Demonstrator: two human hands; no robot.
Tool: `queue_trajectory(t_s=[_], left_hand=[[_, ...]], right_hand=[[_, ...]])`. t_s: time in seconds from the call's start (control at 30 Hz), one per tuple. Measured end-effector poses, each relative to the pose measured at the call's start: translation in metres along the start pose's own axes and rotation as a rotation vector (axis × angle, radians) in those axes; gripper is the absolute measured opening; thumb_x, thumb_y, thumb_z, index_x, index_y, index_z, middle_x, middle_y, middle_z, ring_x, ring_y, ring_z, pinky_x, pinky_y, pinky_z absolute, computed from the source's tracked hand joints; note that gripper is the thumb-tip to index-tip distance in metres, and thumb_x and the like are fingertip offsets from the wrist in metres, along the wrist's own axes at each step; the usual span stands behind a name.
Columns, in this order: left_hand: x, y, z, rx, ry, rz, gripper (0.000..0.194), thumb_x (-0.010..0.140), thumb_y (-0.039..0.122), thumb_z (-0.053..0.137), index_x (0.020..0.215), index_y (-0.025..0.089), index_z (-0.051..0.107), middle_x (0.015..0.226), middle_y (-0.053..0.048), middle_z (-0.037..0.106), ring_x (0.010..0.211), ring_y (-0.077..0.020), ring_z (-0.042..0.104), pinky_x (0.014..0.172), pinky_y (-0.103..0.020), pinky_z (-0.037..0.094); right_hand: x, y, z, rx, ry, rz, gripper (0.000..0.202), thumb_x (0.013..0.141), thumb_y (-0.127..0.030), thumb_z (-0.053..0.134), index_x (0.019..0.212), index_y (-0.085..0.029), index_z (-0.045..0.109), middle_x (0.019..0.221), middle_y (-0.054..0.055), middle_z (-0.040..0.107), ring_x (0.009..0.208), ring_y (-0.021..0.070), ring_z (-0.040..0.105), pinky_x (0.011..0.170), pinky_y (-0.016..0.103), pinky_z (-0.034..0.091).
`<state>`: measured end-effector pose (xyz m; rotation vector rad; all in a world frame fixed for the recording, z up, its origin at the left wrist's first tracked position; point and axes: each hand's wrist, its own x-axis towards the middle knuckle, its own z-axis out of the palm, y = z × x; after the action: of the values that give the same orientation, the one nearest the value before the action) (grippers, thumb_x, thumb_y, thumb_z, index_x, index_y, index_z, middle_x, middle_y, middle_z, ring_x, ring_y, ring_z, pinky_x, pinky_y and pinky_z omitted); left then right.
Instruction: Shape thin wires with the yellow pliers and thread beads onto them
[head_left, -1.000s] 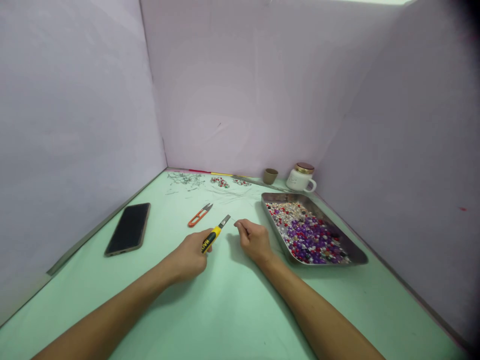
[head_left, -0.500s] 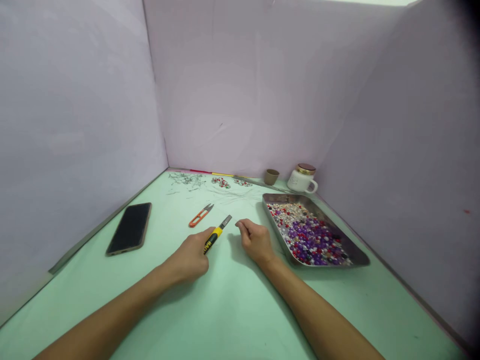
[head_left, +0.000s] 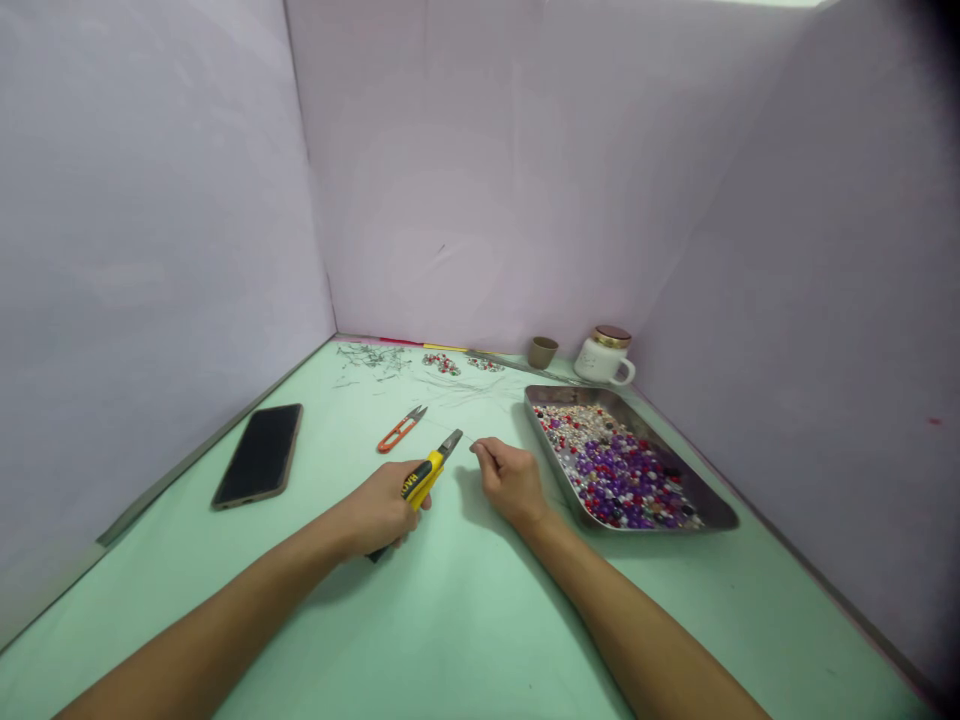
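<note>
My left hand (head_left: pixel 386 510) is wrapped round the yellow and black handles of a pair of pliers (head_left: pixel 429 473), its metal jaws pointing up and to the right. My right hand (head_left: pixel 514 480) is closed in a pinch just right of the jaws. From its fingertips a thin wire (head_left: pixel 466 436) runs left past the plier tips; I cannot tell whether the jaws grip it. Orange thread snips (head_left: pixel 402 430) lie beyond my left hand. To the right of my right hand is a metal tray (head_left: pixel 705 495) of purple, red, white and dark beads (head_left: pixel 630 475).
A phone (head_left: pixel 259 455) lies at the left. Along the back are cut wire pieces (head_left: pixel 373 358), two beaded pieces, a brown cup (head_left: pixel 542 352) and a white lidded mug (head_left: pixel 604 357). Loose wires (head_left: pixel 472 388) lie in front of them. Pale walls enclose three sides.
My left hand has turned the pliers, so more of their handles shows and the fingers wrap differently. My right hand has stayed in place.
</note>
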<state>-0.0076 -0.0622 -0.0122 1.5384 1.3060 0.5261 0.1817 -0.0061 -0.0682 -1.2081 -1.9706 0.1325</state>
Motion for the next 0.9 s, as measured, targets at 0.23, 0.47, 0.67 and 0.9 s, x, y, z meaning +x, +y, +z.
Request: queue_trajectory(t_s=[0.23, 0.47, 0.67, 0.9], left_hand=[[0.001, -0.005, 0.009, 0.76, 0.293, 0.078, 0.059, 0.058, 0.002, 0.043, 0.113, 0.022, 0.04, 0.09, -0.007, 0.057, 0.076, -0.021, 0.056, 0.058, -0.026, 0.038], [0.001, -0.006, 0.017, 0.932, 0.367, 0.067, 0.074, 0.06, 0.002, 0.042, 0.129, 0.021, 0.024, 0.107, -0.012, 0.051, 0.088, -0.0251, 0.054, 0.061, -0.029, 0.039], [0.0, 0.0, 0.007, 0.245, 0.113, 0.074, 0.031, 0.055, 0.004, 0.043, 0.082, 0.018, 0.051, 0.064, 0.0, 0.053, 0.056, -0.0142, 0.051, 0.048, -0.023, 0.037], [-0.005, 0.008, 0.001, -0.384, -0.196, -0.051, 0.028, 0.052, 0.008, 0.044, 0.079, 0.014, 0.051, 0.064, -0.002, 0.056, 0.05, -0.0123, 0.051, 0.043, -0.023, 0.038]], right_hand=[[0.0, 0.001, 0.002, -0.029, -0.033, 0.014, 0.025, 0.084, -0.027, 0.04, 0.078, -0.02, 0.064, 0.069, 0.003, 0.066, 0.06, 0.0128, 0.057, 0.058, 0.02, 0.036], [0.0, 0.003, 0.004, -0.001, 0.011, 0.033, 0.024, 0.083, -0.027, 0.041, 0.079, -0.02, 0.064, 0.068, 0.003, 0.066, 0.059, 0.013, 0.057, 0.057, 0.021, 0.037], [0.0, 0.002, 0.002, 0.02, 0.038, 0.016, 0.024, 0.083, -0.027, 0.041, 0.078, -0.019, 0.063, 0.067, 0.003, 0.065, 0.059, 0.013, 0.058, 0.059, 0.021, 0.037], [-0.001, 0.0, -0.002, 0.04, 0.065, 0.001, 0.024, 0.083, -0.024, 0.039, 0.078, -0.017, 0.061, 0.066, 0.003, 0.064, 0.059, 0.0126, 0.057, 0.058, 0.02, 0.037]])
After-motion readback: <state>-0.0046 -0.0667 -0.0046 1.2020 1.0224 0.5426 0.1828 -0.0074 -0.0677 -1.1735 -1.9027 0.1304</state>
